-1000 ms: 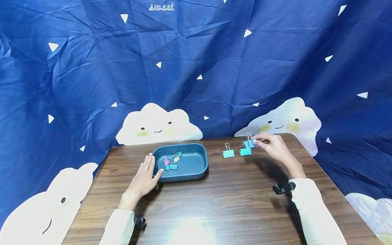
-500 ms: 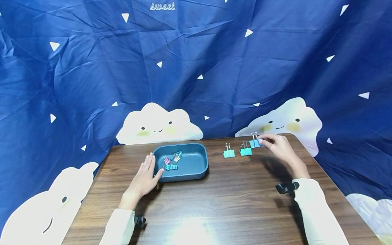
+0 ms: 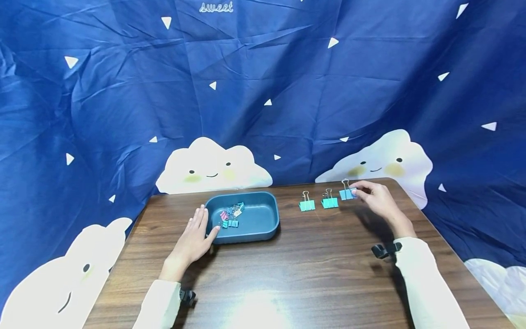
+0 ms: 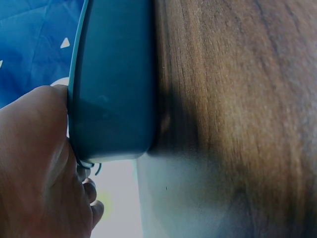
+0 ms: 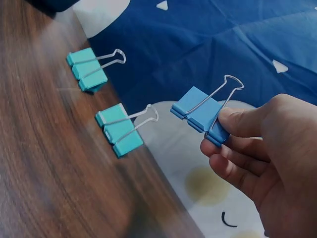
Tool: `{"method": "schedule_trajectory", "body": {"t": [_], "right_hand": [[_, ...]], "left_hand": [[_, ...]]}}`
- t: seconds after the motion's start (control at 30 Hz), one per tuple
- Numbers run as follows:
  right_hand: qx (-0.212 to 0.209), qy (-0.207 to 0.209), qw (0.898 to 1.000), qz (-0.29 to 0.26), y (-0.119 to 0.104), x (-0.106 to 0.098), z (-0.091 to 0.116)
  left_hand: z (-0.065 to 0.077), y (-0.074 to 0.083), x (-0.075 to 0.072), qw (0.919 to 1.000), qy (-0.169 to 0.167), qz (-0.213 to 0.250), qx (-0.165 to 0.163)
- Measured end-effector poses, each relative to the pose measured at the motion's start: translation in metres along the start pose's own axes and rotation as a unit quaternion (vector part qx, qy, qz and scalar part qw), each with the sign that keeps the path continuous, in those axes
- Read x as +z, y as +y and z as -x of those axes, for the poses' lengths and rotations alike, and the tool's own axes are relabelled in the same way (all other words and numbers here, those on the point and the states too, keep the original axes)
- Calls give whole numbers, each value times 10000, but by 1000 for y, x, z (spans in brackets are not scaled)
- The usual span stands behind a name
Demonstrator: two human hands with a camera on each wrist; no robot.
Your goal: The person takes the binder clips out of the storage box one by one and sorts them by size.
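- Far left, a white cloud (image 3: 49, 288) is printed on the blue backdrop (image 3: 263, 68), its lower part running down past the edge of the brown wood-grain worktop (image 3: 312, 274).
- Next comes a pale left sleeve (image 3: 156, 306), with a small black device (image 3: 187, 297) at its cuff.
- Beyond the cuff, the person's left hand (image 3: 191, 244) rests against the left end of the tray; its grip is spread, fingers fairly straight along the rim and thumb apart from them at the near side.
- High above that, pale cursive lettering (image 3: 216, 7) on the cloth reads "sweet".
- The tray (image 3: 246, 238), dark blue-green with rounded corners, sits on the worktop. Small clips (image 3: 233, 224) lie gathered in its left half: pink, blue, teal and a pale one, too small in my view to make out singly.
- Right of the tray, a first teal binder clip (image 3: 307, 206) stands on the worktop, wire handle up.
- Just beside it stands a second teal binder clip (image 3: 329, 203), also handle up.
- Next in line, near the far edge, is a blue binder clip (image 3: 347, 194), handle upright. I can't tell whether it touches the worktop.
- The right hand (image 3: 377, 200) has that clip by its right end, its grip pinching it between thumb and fingers.
- Last comes the right sleeve (image 3: 427, 283), another black device (image 3: 386, 250) at its cuff.
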State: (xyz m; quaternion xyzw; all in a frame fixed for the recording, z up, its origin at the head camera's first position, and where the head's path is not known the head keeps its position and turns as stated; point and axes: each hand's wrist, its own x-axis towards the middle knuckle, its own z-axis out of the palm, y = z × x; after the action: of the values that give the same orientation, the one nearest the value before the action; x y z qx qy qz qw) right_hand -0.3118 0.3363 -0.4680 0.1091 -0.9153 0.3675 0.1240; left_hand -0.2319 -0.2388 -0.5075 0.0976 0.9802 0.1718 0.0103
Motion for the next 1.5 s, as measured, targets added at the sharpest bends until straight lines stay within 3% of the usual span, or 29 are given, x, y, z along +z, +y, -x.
{"method": "schedule_trajectory", "body": {"t": [0.37, 0.77, 1.5], "right_hand": [[198, -18, 9998, -44, 17, 3, 5], [265, -16, 9989, 378, 31, 9, 3], [697, -261, 9965, 389, 54, 28, -3]], "left_hand": [[1, 0, -1, 10000, 25, -17, -19], [0, -2, 0, 10000, 7, -30, -12], [0, 0, 0, 10000, 15, -9, -2]]}}
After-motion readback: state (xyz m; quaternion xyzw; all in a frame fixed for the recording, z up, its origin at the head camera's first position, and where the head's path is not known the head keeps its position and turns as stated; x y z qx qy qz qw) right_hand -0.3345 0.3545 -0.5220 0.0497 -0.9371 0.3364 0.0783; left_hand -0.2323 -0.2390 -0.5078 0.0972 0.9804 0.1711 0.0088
